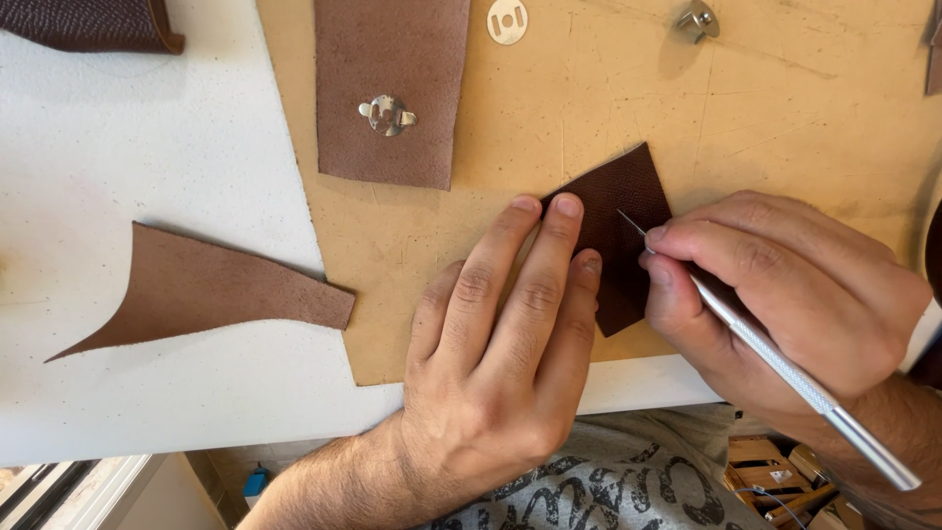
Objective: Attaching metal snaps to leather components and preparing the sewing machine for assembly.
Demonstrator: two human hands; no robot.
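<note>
Leather, a small dark brown piece (618,231) with a grained face, lies turned like a diamond on the tan cutting mat (785,108), near the mat's front edge and close to my body. From my seat I see my left hand (496,363) laid flat on it, fingers straight and close together, the fingertips (564,208) pressing down on the piece's left part while the palm rests on the mat and the white table (147,147). My right hand (785,285) is closed in a pen grip around a slim metal craft knife (785,368); thumb and forefinger pinch it low near the blade, and the thin point touches the dark piece just right of my left fingertips. The knurled silver handle runs back past my wrist toward the lower right. Further out on the mat, a longer strip of lighter brown leather (392,88) lies lengthwise, with a silver snap fitting (387,115) set in it. Beside the top of that strip sits a round metal washer (507,21) with two slots, and farther right another small silver snap part (696,20) lies loose on the mat. Off the mat, on the white table to the left, a curved, pointed scrap of brown leather (206,290) lies suede side up, its right end touching the mat's edge. A dark brown folded piece (88,22) shows at the top left corner.
</note>
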